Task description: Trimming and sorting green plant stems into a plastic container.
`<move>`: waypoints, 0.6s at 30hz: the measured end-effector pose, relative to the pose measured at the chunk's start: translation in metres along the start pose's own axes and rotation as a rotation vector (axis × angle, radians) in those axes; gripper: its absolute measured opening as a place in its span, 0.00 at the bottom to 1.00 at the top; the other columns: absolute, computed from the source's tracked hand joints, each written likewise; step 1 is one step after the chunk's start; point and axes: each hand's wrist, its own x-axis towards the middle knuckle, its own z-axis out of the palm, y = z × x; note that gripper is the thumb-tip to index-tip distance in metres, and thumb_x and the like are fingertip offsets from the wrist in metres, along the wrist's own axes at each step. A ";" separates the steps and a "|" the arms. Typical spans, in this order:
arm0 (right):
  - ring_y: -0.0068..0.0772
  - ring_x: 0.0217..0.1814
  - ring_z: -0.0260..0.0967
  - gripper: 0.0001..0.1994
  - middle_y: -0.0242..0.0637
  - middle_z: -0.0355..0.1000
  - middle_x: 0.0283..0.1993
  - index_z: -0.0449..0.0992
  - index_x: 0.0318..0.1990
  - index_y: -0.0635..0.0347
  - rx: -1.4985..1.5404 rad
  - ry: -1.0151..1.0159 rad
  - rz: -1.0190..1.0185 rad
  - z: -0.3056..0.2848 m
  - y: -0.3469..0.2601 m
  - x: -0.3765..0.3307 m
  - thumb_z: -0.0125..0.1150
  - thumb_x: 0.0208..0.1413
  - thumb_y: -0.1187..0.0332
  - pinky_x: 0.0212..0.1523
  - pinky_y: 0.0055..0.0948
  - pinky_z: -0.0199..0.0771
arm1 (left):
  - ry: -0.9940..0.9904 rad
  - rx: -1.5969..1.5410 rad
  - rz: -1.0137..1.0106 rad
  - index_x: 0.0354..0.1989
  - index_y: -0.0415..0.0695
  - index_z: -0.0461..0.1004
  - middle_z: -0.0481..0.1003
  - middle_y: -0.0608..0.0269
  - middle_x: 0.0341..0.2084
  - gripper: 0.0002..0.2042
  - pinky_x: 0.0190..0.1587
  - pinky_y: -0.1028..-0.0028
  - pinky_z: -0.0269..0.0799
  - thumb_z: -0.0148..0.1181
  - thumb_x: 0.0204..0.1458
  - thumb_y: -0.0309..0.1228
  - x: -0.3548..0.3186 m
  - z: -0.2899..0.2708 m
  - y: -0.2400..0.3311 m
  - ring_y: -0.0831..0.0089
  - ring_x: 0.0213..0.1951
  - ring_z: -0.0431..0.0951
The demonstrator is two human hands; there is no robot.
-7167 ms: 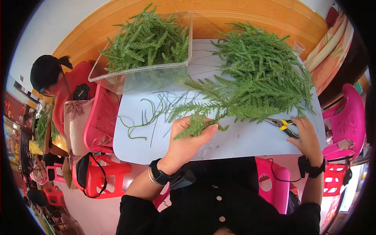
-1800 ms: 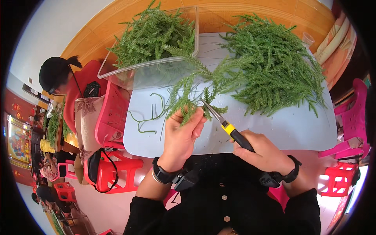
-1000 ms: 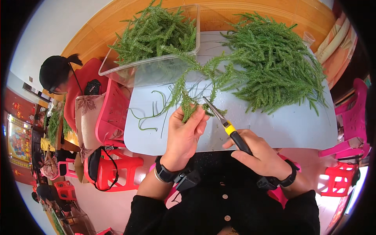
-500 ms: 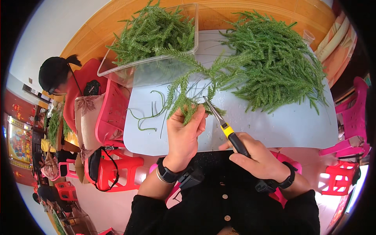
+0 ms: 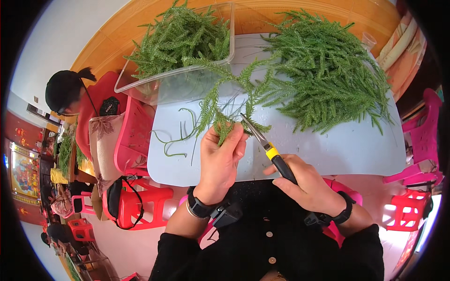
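Head view: pliers picked up, tips at the sprig

So seven seconds back the pliers [image 5: 270,151] were lying on the right of the table [image 5: 328,161]; now the right hand [image 5: 304,185] has them near the middle, fingers curled around the black handles. Long axis slants from near right to far left, nose pointing far left. Can't tell if the tips actually touch the stem.

Left hand [image 5: 220,159] has thumb and fingers pinched closed on the sprig [image 5: 212,107], over the table's near half. It runs away from the hand and forks, between the clear tub [image 5: 164,89], far left, and the big green pile [image 5: 328,70], far right.
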 end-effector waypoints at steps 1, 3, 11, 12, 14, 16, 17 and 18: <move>0.41 0.43 0.62 0.12 0.43 0.65 0.39 0.67 0.40 0.63 0.003 0.001 0.006 0.000 0.000 0.000 0.50 0.48 0.68 0.45 0.32 0.60 | 0.005 0.004 -0.012 0.26 0.42 0.67 0.70 0.63 0.19 0.02 0.16 0.86 0.53 0.53 0.48 0.25 0.000 0.001 0.001 0.84 0.15 0.62; 0.39 0.41 0.63 0.11 0.42 0.65 0.39 0.67 0.40 0.63 0.009 0.003 0.018 -0.001 0.000 0.001 0.50 0.48 0.69 0.43 0.31 0.61 | 0.016 0.011 -0.037 0.26 0.42 0.67 0.70 0.64 0.19 0.03 0.16 0.86 0.52 0.53 0.48 0.26 0.001 0.003 0.002 0.85 0.15 0.61; 0.35 0.34 0.65 0.10 0.38 0.68 0.34 0.65 0.39 0.65 0.007 0.000 -0.007 -0.007 0.005 -0.001 0.49 0.48 0.72 0.38 0.29 0.64 | -0.068 -0.079 -0.224 0.26 0.44 0.66 0.67 0.70 0.18 0.04 0.16 0.87 0.50 0.52 0.50 0.29 0.005 -0.001 0.015 0.88 0.16 0.57; 0.35 0.34 0.65 0.10 0.38 0.68 0.34 0.65 0.39 0.65 0.007 0.001 -0.007 -0.007 0.005 -0.001 0.49 0.48 0.72 0.38 0.29 0.64 | -0.069 -0.078 -0.224 0.26 0.44 0.66 0.67 0.70 0.18 0.04 0.16 0.87 0.50 0.52 0.50 0.29 0.005 -0.001 0.017 0.88 0.16 0.57; 0.35 0.33 0.65 0.10 0.38 0.68 0.32 0.65 0.38 0.65 -0.017 0.000 -0.015 -0.009 0.006 -0.001 0.49 0.48 0.72 0.37 0.29 0.64 | -0.071 -0.109 -0.265 0.27 0.44 0.65 0.66 0.71 0.18 0.04 0.16 0.88 0.49 0.52 0.50 0.29 0.004 0.000 0.020 0.88 0.16 0.56; 0.36 0.32 0.65 0.10 0.38 0.68 0.31 0.64 0.38 0.66 -0.029 0.001 -0.019 -0.011 0.007 0.000 0.50 0.48 0.73 0.36 0.29 0.64 | -0.073 -0.123 -0.286 0.27 0.44 0.65 0.66 0.71 0.18 0.04 0.16 0.88 0.49 0.52 0.50 0.29 0.004 -0.001 0.021 0.89 0.16 0.56; 0.36 0.32 0.66 0.10 0.38 0.68 0.31 0.64 0.38 0.66 -0.052 -0.017 -0.023 -0.013 0.007 0.000 0.50 0.48 0.73 0.36 0.29 0.64 | -0.080 -0.143 -0.303 0.27 0.44 0.65 0.66 0.71 0.18 0.04 0.16 0.89 0.49 0.51 0.50 0.29 0.004 -0.001 0.022 0.89 0.16 0.56; 0.36 0.32 0.66 0.10 0.38 0.68 0.30 0.64 0.38 0.66 -0.075 -0.035 -0.027 -0.015 0.008 0.000 0.50 0.47 0.73 0.35 0.29 0.64 | -0.087 -0.163 -0.320 0.27 0.45 0.65 0.66 0.71 0.18 0.04 0.16 0.89 0.49 0.51 0.50 0.29 0.004 -0.002 0.023 0.89 0.16 0.56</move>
